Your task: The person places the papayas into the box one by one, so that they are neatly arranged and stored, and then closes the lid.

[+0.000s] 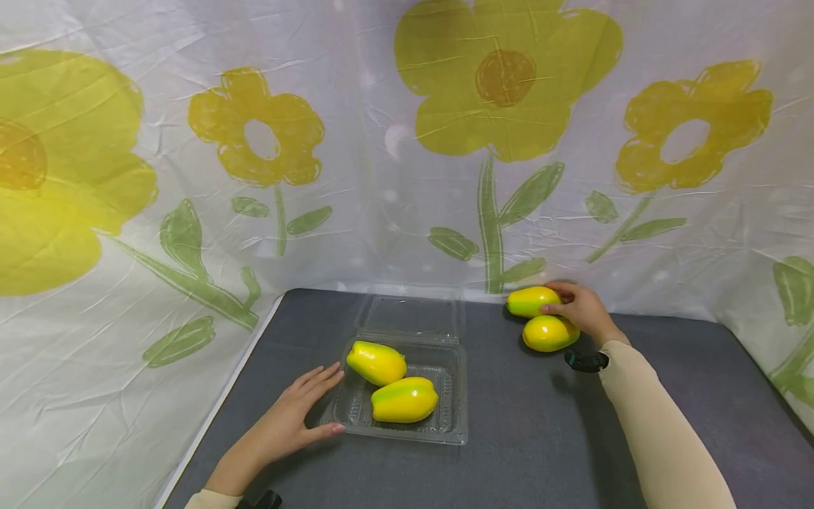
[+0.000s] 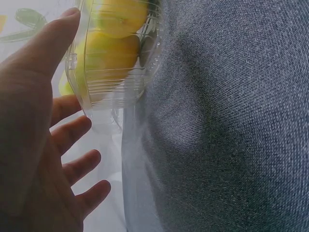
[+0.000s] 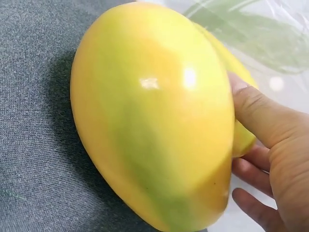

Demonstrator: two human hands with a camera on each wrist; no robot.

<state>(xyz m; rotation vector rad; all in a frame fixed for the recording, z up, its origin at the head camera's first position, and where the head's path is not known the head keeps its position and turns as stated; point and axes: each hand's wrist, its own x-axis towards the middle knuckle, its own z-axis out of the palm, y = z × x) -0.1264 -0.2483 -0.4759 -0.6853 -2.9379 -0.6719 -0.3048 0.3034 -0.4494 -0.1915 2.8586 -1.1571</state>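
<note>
At the back right of the table, my right hand [image 1: 585, 311] grips the right end of a yellow-green papaya [image 1: 529, 302] between thumb and fingers. Just in front of it lies another papaya [image 1: 548, 334], which fills much of the right wrist view and partly hides the held one. A clear plastic clamshell box [image 1: 455, 403] sits left of centre with its lid [image 1: 410, 318] folded back. Inside are two papayas, one at the upper left [image 1: 375, 362] and one nearer the front [image 1: 405, 401]. My left hand [image 1: 289, 417] rests at the box's left side, fingers spread and thumb by the rim.
Dark grey cloth covers the table [image 1: 509, 438]. Behind it hangs a white curtain [image 1: 369, 212] printed with yellow flowers, close to the back edge and the lid. Each wrist wears a dark band, such as the right one [image 1: 585, 361].
</note>
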